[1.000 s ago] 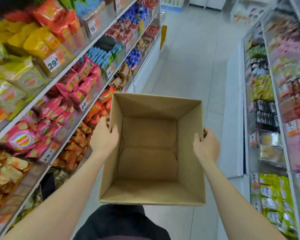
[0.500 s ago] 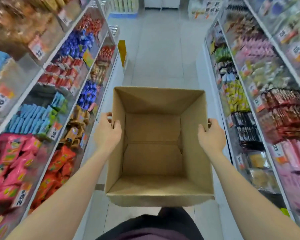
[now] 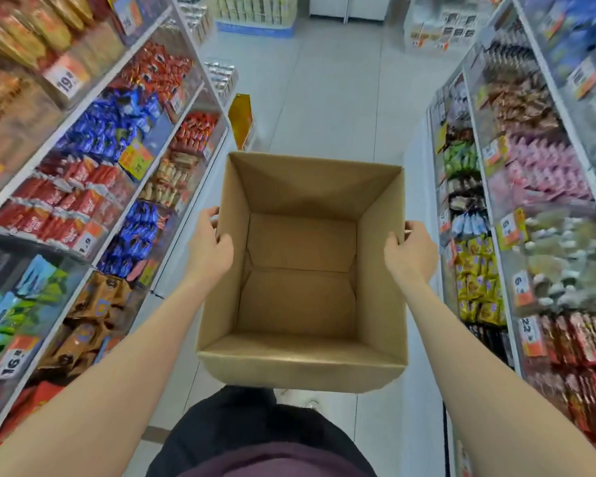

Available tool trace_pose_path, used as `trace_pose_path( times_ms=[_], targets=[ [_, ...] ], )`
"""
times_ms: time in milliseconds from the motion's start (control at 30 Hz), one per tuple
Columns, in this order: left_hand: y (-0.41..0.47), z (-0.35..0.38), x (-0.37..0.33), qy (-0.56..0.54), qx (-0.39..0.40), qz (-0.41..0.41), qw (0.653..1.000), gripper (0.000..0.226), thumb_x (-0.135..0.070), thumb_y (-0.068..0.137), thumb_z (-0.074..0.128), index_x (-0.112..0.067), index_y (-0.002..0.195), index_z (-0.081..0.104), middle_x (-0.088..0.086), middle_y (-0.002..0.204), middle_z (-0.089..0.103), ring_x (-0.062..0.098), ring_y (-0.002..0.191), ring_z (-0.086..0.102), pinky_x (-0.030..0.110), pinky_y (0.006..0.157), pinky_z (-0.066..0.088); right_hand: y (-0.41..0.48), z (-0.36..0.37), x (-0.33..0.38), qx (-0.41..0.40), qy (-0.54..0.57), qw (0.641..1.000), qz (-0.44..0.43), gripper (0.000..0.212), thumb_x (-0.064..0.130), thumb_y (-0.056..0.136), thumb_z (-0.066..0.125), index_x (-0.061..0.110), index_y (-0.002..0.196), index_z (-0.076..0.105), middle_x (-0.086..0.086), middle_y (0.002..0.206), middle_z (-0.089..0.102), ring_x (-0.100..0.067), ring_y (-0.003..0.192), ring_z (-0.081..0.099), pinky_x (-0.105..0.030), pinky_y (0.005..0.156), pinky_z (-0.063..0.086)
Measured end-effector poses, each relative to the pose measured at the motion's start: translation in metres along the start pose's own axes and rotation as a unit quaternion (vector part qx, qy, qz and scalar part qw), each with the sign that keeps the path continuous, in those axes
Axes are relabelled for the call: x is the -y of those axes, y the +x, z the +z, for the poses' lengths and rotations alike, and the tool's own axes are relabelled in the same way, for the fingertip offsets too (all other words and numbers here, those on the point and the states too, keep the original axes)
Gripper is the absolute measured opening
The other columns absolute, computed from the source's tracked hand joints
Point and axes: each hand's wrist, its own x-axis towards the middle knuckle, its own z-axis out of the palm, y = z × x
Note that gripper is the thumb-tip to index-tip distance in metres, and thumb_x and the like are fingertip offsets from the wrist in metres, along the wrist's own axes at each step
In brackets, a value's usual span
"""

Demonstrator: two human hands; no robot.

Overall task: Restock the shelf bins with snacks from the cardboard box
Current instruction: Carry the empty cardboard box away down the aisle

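- Cardboard box [image 3: 300, 373]: held upright in front of torso, mid-aisle, between two shelf rows. Open top faces camera. Interior shows bare cardboard floor with flap seam.
- Left hand [image 3: 209, 249]: grips left wall of box. Thumb hooked over rim, fingers curled round outer face.
- Right hand [image 3: 410, 253]: grips right wall. Thumb at rim, fingers wrapped outside.
- Left shelf bins [image 3: 83, 215]: blue, red and brown snack packets.
- Right shelf bins [image 3: 537, 173]: pink, yellow and green packets.
- Orange price tags [image 3: 511, 228]: on bin fronts.
- Outer edges of view blurred.
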Motion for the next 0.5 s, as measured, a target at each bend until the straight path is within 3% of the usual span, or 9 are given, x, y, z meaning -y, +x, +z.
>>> trace_pose_path(
  times_ms=[133,367,433,500],
  targets=[
    [0.098,0.030,-0.022,-0.015,0.010,0.002,1.000,0.051,-0.006,0.105,0.044,-0.026,0.151,0.034,-0.004,0.142,0.051,0.029,0.097,0.066,0.043,0.074,0.053,0.099,0.038,0.023,0.013,-0.018,1.000,-0.010,0.034,0.030,0.100,0.060,0.014,0.130,0.059,-0.006,0.116,0.072,-0.031,0.099,0.068,-0.041,0.076,0.055],
    [0.283,0.069,-0.095,-0.030,0.024,0.017,0.999,0.053,-0.007,0.103,0.043,-0.029,0.152,0.035,-0.001,0.146,0.053,0.027,0.107,0.065,0.046,0.088,0.054,0.266,0.079,0.082,-0.002,-0.040,0.999,-0.004,0.034,0.038,0.101,0.058,0.018,0.129,0.057,-0.006,0.109,0.071,-0.030,0.093,0.068,-0.046,0.074,0.059],
    [0.333,0.080,-0.121,-0.030,0.028,0.012,0.999,0.054,-0.007,0.105,0.042,-0.029,0.153,0.033,0.000,0.147,0.052,0.027,0.107,0.065,0.042,0.084,0.054,0.312,0.087,0.097,-0.002,-0.048,0.999,-0.002,0.033,0.038,0.101,0.058,0.019,0.129,0.056,-0.006,0.108,0.071,-0.030,0.090,0.068,-0.046,0.071,0.059],
    [0.379,0.094,-0.146,-0.028,0.035,0.015,0.999,0.055,-0.007,0.105,0.042,-0.029,0.155,0.032,0.002,0.146,0.053,0.021,0.095,0.064,0.036,0.074,0.049,0.354,0.095,0.108,0.001,-0.050,0.999,0.001,0.032,0.032,0.102,0.059,0.018,0.130,0.057,-0.007,0.107,0.071,-0.031,0.091,0.068,-0.042,0.069,0.057]
  ],
)
